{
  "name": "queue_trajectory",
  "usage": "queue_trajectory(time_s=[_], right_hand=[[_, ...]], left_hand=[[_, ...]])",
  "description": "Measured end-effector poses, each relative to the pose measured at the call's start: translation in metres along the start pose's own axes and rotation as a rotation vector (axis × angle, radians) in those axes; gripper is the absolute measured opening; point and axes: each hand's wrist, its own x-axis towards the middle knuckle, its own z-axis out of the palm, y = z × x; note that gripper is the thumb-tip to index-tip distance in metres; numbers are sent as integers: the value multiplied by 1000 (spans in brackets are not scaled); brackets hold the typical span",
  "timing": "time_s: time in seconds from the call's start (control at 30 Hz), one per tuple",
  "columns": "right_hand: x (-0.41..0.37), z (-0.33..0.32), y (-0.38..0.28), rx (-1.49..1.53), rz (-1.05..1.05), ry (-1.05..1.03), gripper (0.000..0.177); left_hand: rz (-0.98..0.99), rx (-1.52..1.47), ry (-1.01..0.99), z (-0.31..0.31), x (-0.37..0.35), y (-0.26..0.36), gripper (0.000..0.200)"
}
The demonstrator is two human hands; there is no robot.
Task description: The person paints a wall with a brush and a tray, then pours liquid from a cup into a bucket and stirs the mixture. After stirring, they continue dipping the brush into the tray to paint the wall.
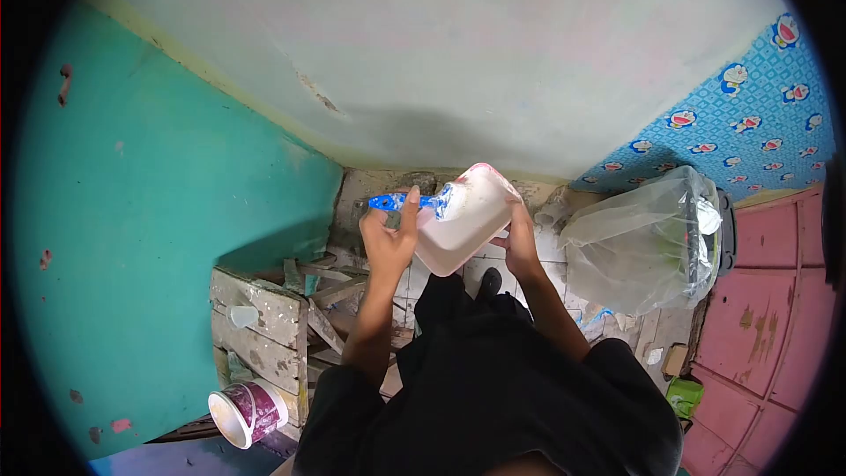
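Observation:
My left hand (390,236) is closed around the blue handle of a paintbrush (401,202). White paint coats the brush's head, which is over the left side of a paint tray (450,259). The tray is shallow, pale and rectangular, with white paint inside and pinkish stains along its rim. It is tilted in front of my body. My right hand (522,242) grips the tray's right edge, thumb on the near side, the other fingers partly hidden behind it.
A white wall (458,53) rises ahead, with a green wall (167,211) on the left. A paint-spattered wooden stand (260,339) and a purple-and-white bucket (251,414) are at lower left. On the right are a plastic-covered bin (634,242) and a pink door (749,317).

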Motion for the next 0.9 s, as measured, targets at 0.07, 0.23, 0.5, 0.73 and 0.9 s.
queue_trajectory(time_s=[0.07, 0.23, 0.5, 0.73, 0.9], right_hand=[[3, 8, -6, 19, 0, 1, 60], [16, 31, -9, 44, -135, 9, 59], [50, 70, -21, 70, -149, -24, 60], [81, 98, -15, 71, -176, -11, 57], [100, 107, -4, 89, -185, -19, 57]], left_hand=[[-93, -1, 52, 6, 2, -7, 26], [-232, -87, 140, 28, 10, -30, 29], [-222, -157, 277, 56, 43, -41, 26], [-256, -238, 165, 39, 76, -49, 24], [-209, -313, 157, 37, 88, -59, 23]])
